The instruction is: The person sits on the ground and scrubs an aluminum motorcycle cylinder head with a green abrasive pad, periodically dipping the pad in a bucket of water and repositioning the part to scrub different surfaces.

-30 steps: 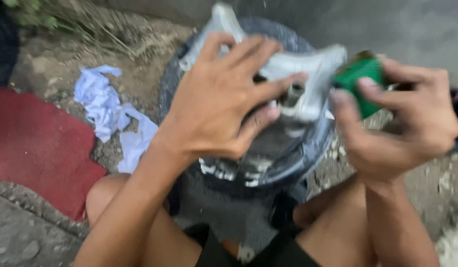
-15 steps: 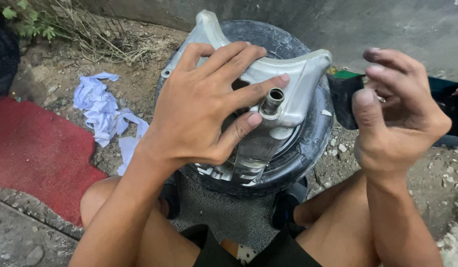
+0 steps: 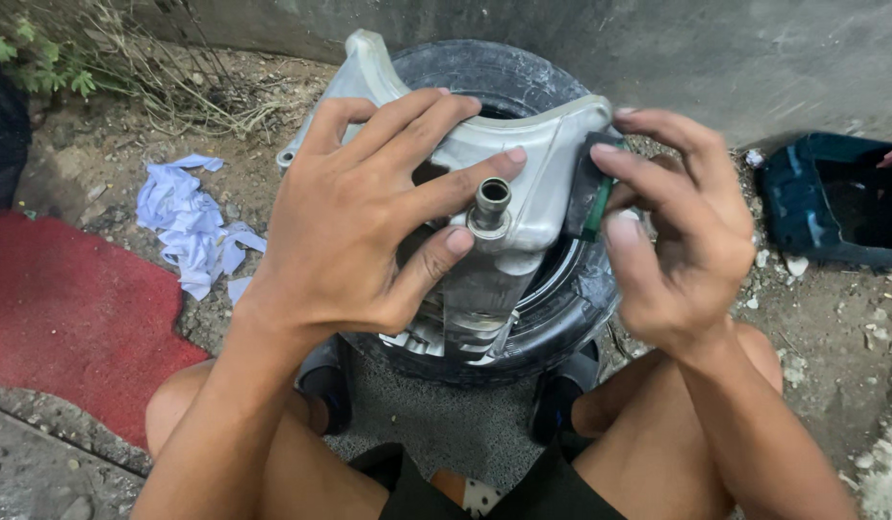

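Dirt ground; left hand [image 3: 354, 217] spread on metal casting [image 3: 532, 183] atop tyre [image 3: 561, 308]; right hand [image 3: 672, 231] pinches green pad [image 3: 588, 197].

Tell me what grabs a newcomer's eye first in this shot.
The left hand lies spread over a grey cast-metal part resting on a black tyre at centre, a short tube poking up between its fingers. At the part's right edge, the right hand pinches a green-edged pad. A red mat lies left.
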The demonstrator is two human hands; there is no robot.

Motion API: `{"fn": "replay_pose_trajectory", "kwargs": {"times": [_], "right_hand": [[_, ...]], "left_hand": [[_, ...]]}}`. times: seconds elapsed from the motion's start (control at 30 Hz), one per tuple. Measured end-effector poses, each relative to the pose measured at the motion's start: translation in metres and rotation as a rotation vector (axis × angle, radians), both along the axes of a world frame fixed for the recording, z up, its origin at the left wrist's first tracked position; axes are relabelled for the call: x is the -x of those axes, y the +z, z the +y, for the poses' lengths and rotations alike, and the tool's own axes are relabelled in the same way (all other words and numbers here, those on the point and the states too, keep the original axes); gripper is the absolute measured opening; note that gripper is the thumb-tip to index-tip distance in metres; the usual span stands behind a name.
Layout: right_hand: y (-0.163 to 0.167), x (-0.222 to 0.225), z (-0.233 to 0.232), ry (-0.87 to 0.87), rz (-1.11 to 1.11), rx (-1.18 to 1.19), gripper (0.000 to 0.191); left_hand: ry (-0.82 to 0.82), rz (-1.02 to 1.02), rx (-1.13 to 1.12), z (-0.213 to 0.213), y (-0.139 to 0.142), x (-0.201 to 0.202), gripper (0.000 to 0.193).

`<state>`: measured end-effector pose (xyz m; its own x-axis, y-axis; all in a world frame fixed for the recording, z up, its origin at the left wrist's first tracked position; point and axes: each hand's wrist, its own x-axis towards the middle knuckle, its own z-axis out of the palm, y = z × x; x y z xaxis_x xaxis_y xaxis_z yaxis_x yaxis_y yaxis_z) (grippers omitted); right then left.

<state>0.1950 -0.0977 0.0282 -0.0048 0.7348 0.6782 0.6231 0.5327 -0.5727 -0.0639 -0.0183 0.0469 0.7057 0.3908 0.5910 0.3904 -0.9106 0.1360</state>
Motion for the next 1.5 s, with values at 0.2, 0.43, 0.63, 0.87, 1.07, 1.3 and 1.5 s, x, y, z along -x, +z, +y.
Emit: {"fn": "replay_pose_trajectory", "kwargs": {"times": [0.2,0.43,0.63,0.87,1.07,1.3,1.5], "right_hand": [[0.004,-0.004,-0.005,0.052,-0.16,0.031,0.05],[0.002,-0.006,-0.005,-0.02,-0.308,-0.014,0.053],[-0.005,-0.01,-0.004,-0.07,-0.351,-0.091,0.055],[-0.002,0.015,-0.002,-0.093,-0.237,-0.136,0.055],[0.001,0.026,-0.013,-0.076,-0.309,-0.186,0.057],[-0.024,0.032,-0.019,-0.091,-0.094,-0.178,0.051],[-0.043,0.05,-0.021,-0.118,0.254,-0.11,0.031]], "left_hand": [[-0.004,-0.002,0.012,0.0,0.0,0.001,0.047],[-0.003,0.008,0.014,-0.001,0.002,0.001,0.049],[0.007,0.012,0.013,-0.003,0.004,0.0,0.05],[0.023,0.039,-0.008,-0.007,0.008,-0.003,0.057],[0.103,0.069,-0.016,-0.01,0.009,-0.01,0.059],[0.115,-0.008,-0.024,-0.004,0.003,-0.024,0.058],[0.109,-0.082,0.025,0.001,-0.005,-0.028,0.053]]}}
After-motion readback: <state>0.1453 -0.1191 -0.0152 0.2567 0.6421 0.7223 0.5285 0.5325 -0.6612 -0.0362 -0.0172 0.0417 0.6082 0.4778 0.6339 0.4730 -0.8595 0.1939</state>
